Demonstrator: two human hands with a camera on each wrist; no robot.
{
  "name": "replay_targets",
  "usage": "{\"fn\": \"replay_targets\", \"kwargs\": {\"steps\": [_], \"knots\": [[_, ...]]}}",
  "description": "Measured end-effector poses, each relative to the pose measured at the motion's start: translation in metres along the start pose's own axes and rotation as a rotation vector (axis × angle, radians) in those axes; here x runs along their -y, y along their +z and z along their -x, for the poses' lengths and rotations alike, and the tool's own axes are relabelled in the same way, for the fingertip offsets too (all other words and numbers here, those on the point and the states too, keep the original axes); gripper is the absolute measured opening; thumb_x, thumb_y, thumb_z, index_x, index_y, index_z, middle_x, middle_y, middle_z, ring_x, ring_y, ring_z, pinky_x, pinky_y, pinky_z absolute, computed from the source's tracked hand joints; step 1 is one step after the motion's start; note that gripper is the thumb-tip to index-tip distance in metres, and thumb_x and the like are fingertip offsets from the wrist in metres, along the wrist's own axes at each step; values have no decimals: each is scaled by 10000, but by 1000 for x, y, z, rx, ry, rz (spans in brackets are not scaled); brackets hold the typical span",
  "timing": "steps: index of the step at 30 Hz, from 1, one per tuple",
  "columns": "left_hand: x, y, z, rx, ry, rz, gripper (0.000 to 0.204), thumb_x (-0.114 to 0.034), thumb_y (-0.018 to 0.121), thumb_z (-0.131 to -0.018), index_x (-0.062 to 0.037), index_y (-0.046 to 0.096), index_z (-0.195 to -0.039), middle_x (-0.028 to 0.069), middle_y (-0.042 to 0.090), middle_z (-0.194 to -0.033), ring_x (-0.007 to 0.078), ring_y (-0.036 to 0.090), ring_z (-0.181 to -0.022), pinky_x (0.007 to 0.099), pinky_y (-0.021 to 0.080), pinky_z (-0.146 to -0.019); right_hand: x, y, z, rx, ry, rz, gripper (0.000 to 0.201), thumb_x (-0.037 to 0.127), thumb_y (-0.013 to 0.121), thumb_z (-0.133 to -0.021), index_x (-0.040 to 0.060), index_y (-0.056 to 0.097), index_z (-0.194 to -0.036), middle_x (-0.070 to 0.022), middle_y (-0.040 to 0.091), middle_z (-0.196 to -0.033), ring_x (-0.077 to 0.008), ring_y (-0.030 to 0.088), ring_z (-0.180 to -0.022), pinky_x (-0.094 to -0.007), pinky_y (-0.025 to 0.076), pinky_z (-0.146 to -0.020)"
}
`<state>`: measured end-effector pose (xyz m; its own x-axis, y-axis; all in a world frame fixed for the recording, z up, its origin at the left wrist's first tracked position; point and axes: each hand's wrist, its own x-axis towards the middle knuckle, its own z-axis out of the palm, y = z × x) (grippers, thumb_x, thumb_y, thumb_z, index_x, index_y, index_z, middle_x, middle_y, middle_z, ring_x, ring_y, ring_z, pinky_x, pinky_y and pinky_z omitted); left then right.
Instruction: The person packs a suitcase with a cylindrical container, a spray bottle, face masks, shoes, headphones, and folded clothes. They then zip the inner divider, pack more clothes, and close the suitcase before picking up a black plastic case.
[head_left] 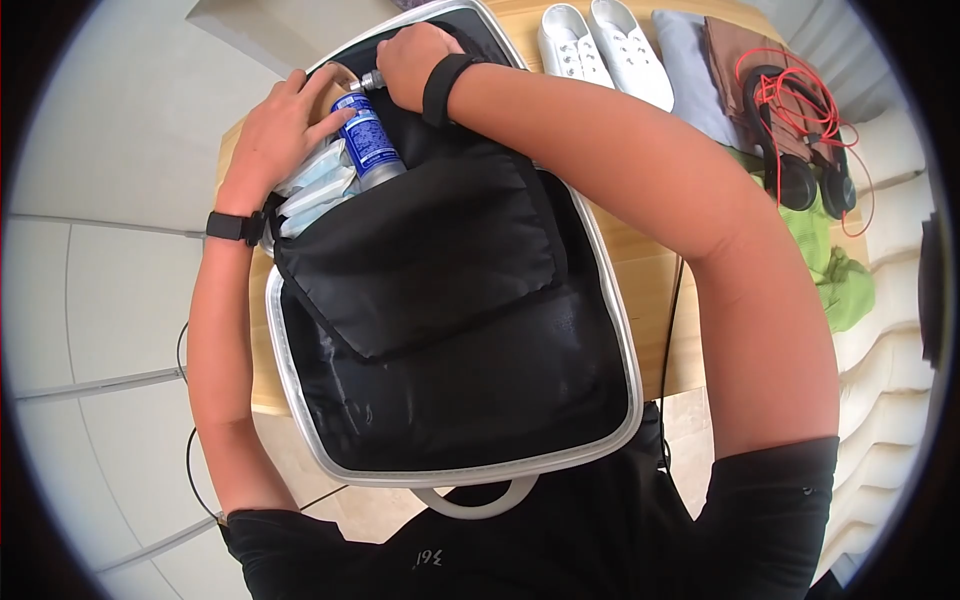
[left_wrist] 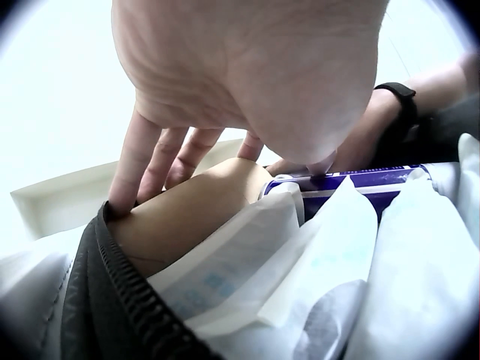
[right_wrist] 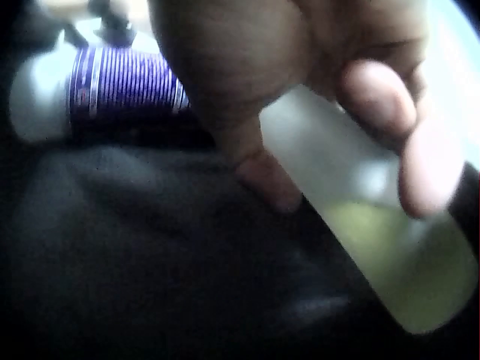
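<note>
My right hand grips a clear bottle of yellow-green liquid over the far end of the suitcase. The bottle's silver top points left in the head view. At the left side, my left hand lays its extended fingers over a tan, curved object, its thumb at a blue-labelled can. The can lies in the suitcase beside several white packets. A black fabric flap is spread across the middle of the case.
White sneakers stand on the wooden table beyond my right forearm. Further right lie folded grey and brown clothes, black headphones with a red cord, and green cloth. The suitcase's white handle faces my body.
</note>
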<state>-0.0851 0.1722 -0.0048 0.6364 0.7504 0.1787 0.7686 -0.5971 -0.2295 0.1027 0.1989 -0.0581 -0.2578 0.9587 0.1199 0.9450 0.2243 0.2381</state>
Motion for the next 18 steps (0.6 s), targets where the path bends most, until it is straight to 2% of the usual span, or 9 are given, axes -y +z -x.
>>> {"fn": "replay_targets", "kwargs": {"steps": [3,4,7,8,9,12,15,17,18], "knots": [[-3,2,-2,-6,67,-30,490,-469,606,-983,-179,567,-1376,107,635,-1115,334,632,-1050,442,524,-874,6,11,-13,-36,-7,61,288,244,627,-892,64,709,-1102,-68,773,-897,-250,767,-802,-488,564,-416],[-1,5,-4,-9,50,-34,490,-469,606,-983,-179,567,-1376,107,635,-1115,334,632,-1050,442,524,-874,6,16,-14,-106,-26,49,298,241,635,-892,57,706,-1116,-69,768,-901,-261,766,-766,-487,573,-429],[5,14,-7,-13,104,-81,451,-471,583,-996,-183,579,-1343,116,652,-1119,337,633,-1051,446,521,-871,13,9,-10,-35,21,164,318,218,637,-887,15,692,-1124,-84,762,-928,-269,765,-753,-489,565,-406],[5,16,-7,-43,116,-69,440,-469,575,-1000,-180,582,-1331,120,656,-1121,342,632,-1051,451,519,-873,13,3,-8,26,21,105,314,199,633,-889,-6,679,-1121,-114,761,-906,-294,766,-796,-494,596,-513],[6,17,-6,-74,132,-56,429,-467,567,-1004,-177,585,-1320,125,660,-1123,346,632,-1051,456,518,-875,10,5,-9,22,19,109,314,199,633,-889,-6,679,-1121,-114,761,-906,-294,766,-796,-494,596,-513],[6,18,-6,-83,130,-46,429,-464,563,-1006,-165,596,-1312,129,665,-1140,357,629,-1052,461,514,-900,-6,34,-22,-252,-134,-192,299,173,648,-883,-15,664,-1114,-178,749,-891,-359,749,-890,-434,598,-812],[5,17,-5,-74,107,-37,442,-463,568,-1002,-143,606,-1305,128,668,-1141,362,627,-1058,462,513,-916,-21,9,-4,-153,-327,-203,284,214,663,-900,-4,678,-1080,-202,745,-967,-373,736,-923,-469,604,-804],[5,19,-6,-80,114,-36,458,-468,575,-998,-135,604,-1312,128,669,-1131,361,627,-1062,463,513,-919,-20,-1,2,-121,-341,-211,221,208,658,-904,25,705,-1019,-194,740,-998,-362,729,-961,-468,606,-816],[6,20,-6,-69,104,-34,472,-473,582,-994,-133,605,-1320,132,668,-1124,364,627,-1066,464,512,-922,-16,6,0,-201,-317,-217,187,187,649,-902,34,715,-987,-178,740,-998,-353,730,-963,-463,605,-811]]}}
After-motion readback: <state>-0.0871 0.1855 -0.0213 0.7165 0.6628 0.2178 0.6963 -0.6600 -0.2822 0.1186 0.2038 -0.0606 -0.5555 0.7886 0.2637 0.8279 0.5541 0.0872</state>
